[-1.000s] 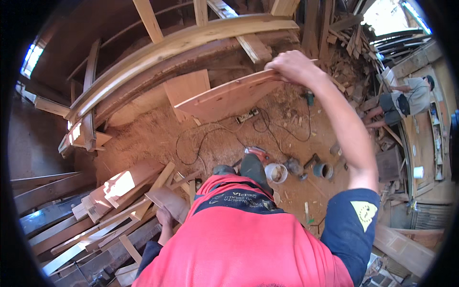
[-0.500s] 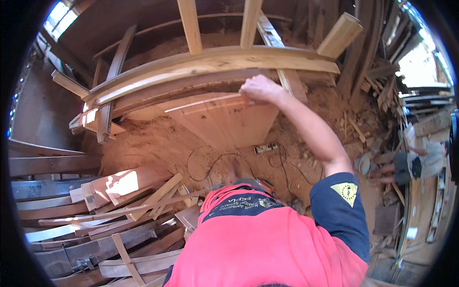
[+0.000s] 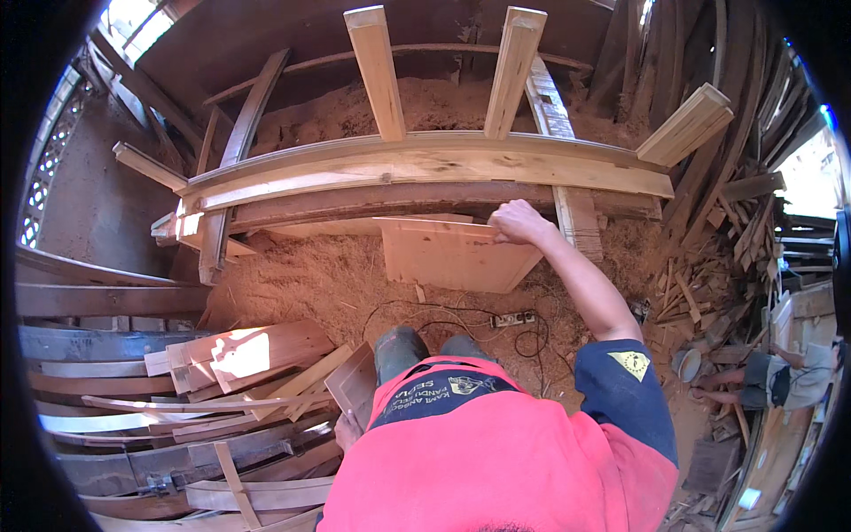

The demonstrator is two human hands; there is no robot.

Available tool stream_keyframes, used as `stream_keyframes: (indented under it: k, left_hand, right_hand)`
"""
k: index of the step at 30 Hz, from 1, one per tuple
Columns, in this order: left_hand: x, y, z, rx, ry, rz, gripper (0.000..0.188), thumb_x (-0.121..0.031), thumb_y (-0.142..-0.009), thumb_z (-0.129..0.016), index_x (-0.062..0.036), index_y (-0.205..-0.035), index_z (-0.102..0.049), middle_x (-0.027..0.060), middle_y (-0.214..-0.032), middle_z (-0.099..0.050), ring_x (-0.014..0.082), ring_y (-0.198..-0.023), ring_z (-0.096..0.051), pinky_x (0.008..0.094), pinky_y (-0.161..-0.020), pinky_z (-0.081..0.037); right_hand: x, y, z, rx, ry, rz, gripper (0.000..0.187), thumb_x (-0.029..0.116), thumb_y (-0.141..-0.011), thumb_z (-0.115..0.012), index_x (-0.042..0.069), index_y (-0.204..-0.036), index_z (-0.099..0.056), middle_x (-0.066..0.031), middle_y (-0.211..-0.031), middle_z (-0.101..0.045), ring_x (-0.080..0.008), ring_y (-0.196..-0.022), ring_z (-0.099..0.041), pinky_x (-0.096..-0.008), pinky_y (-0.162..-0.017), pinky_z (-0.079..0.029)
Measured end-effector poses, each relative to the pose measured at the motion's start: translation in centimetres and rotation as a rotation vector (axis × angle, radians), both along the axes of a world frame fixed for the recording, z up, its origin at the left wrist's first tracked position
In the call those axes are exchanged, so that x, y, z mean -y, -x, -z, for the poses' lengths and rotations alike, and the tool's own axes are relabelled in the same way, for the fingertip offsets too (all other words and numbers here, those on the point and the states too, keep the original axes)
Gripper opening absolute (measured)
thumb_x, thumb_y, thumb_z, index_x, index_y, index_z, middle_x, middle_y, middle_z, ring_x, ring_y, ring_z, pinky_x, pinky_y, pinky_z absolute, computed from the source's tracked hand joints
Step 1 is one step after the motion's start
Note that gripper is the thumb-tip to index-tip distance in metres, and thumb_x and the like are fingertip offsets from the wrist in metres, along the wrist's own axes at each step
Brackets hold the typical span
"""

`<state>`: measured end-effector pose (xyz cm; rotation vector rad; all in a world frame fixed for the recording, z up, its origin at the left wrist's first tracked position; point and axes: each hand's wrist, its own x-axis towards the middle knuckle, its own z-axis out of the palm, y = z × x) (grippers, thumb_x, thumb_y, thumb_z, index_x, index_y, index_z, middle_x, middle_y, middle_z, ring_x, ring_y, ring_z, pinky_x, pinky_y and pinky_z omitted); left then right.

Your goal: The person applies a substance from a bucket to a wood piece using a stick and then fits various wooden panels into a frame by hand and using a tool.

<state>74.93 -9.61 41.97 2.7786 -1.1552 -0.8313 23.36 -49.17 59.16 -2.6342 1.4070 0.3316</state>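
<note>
– Take my chest as the middle of the dial. Where's the panel?
– At twelve o'clock. It's a wide, pale reddish wooden panel (image 3: 452,255), standing tilted over the sawdust (image 3: 310,284). Whether its lower edge rests on the ground, I can't tell.

– And your right hand?
– My right hand (image 3: 519,222) is just past twelve, arm stretched out, fingers closed over the panel's top edge near its right-hand corner.

– The left?
– My left hand (image 3: 347,433) is low, at nine. It holds a small brown board (image 3: 353,381) by its lower end. My shirt covers part of that hand, so I can't tell how every finger sits.

– What's near the panel?
– Beyond it, also at twelve, a long pale beam (image 3: 425,166) runs crosswise, with short timbers slanting up from it. Nearer me, just past twelve, a power strip (image 3: 514,318) lies on the sawdust with dark cable looped beside it.

– Anything out to the sides?
– Between nine and ten I have a stack of planks (image 3: 257,353), a patch of sunlight across the top ones. At two there's a heap of wood scraps (image 3: 696,306). Towards three, a co-worker (image 3: 798,377) in a light shirt is near a pale bucket (image 3: 685,364).
</note>
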Motion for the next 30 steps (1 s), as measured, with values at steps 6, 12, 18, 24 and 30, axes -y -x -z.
stream_keyframes:
  k: [6, 12, 18, 24, 30]
  left_hand:
    - [7.7, -1.0, -0.9, 0.052, 0.232, 0.026, 0.036, -0.033, -0.099, -0.049, -0.0030, -0.106, -0.068, 0.0231, -0.097, -0.067, 0.0419, -0.092, -0.064, 0.0522, -0.077, -0.048]
    - [19.1, -1.8, -2.8, 0.082, 0.409, 0.238, 0.032, -0.033, -0.099, -0.052, -0.0048, -0.106, -0.068, 0.0192, -0.098, -0.067, 0.0386, -0.091, -0.064, 0.0476, -0.077, -0.049]
    - [32.5, -2.2, -5.5, 0.099, 0.547, 0.646, 0.025, -0.030, -0.097, -0.058, -0.0075, -0.100, -0.068, 0.0117, -0.091, -0.068, 0.0320, -0.084, -0.066, 0.0430, -0.072, -0.052]
    - [43.9, 0.7, -12.1, 0.104, 0.697, 1.020, 0.020, -0.029, -0.095, -0.061, -0.0103, -0.091, -0.065, 0.0085, -0.081, -0.067, 0.0275, -0.072, -0.065, 0.0403, -0.065, -0.049]
    - [52.5, 6.2, -22.2, 0.050, 0.924, 1.243, 0.018, -0.028, -0.092, -0.067, -0.0103, -0.088, -0.065, 0.0065, -0.071, -0.066, 0.0246, -0.064, -0.064, 0.0377, -0.060, -0.047]
  right_hand:
    - [0.6, 6.6, 5.5, -0.022, -0.072, 0.197, 0.017, 0.031, -0.075, -0.076, 0.017, -0.084, -0.075, -0.0128, -0.079, -0.071, -0.0338, -0.080, -0.070, -0.0457, -0.070, -0.055]
    - [-0.9, 11.2, 7.7, 0.137, -0.061, 0.601, 0.010, 0.020, -0.074, -0.072, 0.017, -0.084, -0.073, -0.0094, -0.087, -0.071, -0.0306, -0.087, -0.069, -0.0435, -0.074, -0.055]
    - [2.4, 8.1, 9.3, 0.053, 0.249, 0.720, 0.026, 0.023, -0.078, -0.072, 0.015, -0.102, -0.069, -0.0056, -0.108, -0.058, -0.0296, -0.113, -0.054, -0.0440, -0.097, -0.044]
    - [5.8, 5.7, 10.3, 0.009, 0.462, 0.808, 0.049, 0.023, -0.081, -0.071, 0.017, -0.129, -0.059, -0.0064, -0.131, -0.056, -0.0299, -0.128, -0.047, -0.0532, -0.106, -0.037]
    - [8.5, 3.7, 7.1, 0.049, 0.005, 0.896, 0.069, 0.045, -0.079, -0.074, 0.018, -0.139, -0.052, -0.0057, -0.150, -0.045, -0.0306, -0.140, -0.038, -0.0514, -0.113, -0.032]
